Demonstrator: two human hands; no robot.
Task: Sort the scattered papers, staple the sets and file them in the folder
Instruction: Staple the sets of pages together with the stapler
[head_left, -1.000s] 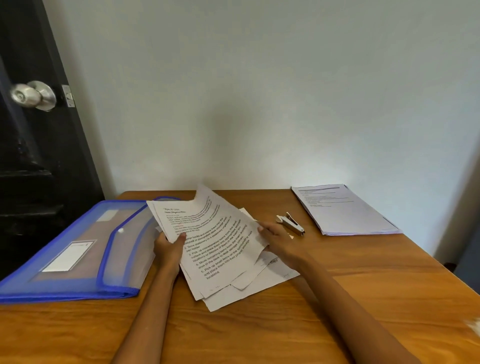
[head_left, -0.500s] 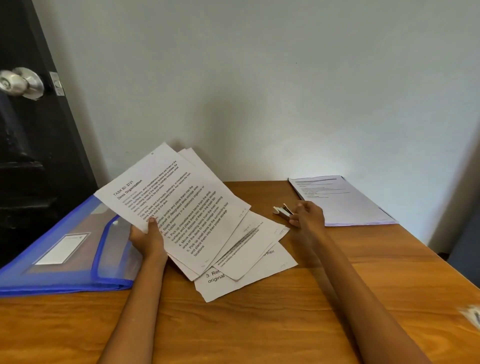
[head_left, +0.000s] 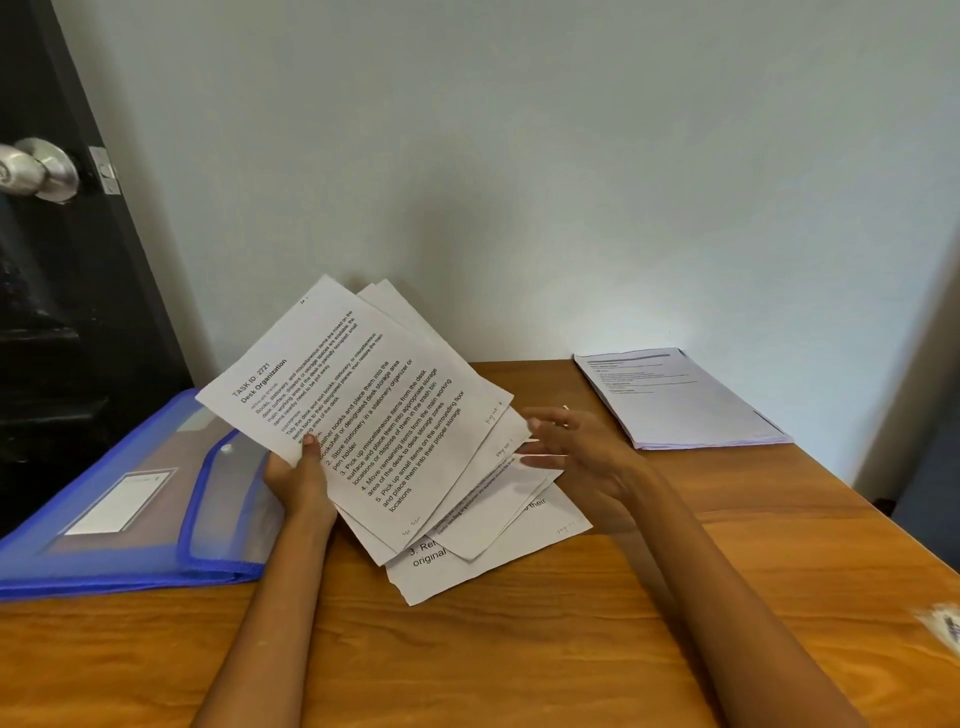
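My left hand (head_left: 297, 475) grips a fanned bunch of printed sheets (head_left: 358, 415) by their left edge, thumb on top, and holds them tilted up off the wooden table (head_left: 519, 649). Loose sheets (head_left: 493, 556) lie flat under and in front of them. At the right edge of the held sheets my right hand (head_left: 576, 449) hovers with straight, spread fingers and holds nothing. The stapler is hidden behind that hand. A blue translucent folder (head_left: 114, 499) lies shut at the left. A neat stack of papers (head_left: 680, 400) sits at the back right.
A dark door with a metal knob (head_left: 39, 169) stands at the left behind the folder. A pale wall runs along the table's back edge. Something small and blurred (head_left: 943, 626) lies at the table's right edge.
My left hand has lifted the top sheets up and leftward off the pile. My right hand went out to the stapler and has come back to the papers' right edge, fingers spread.
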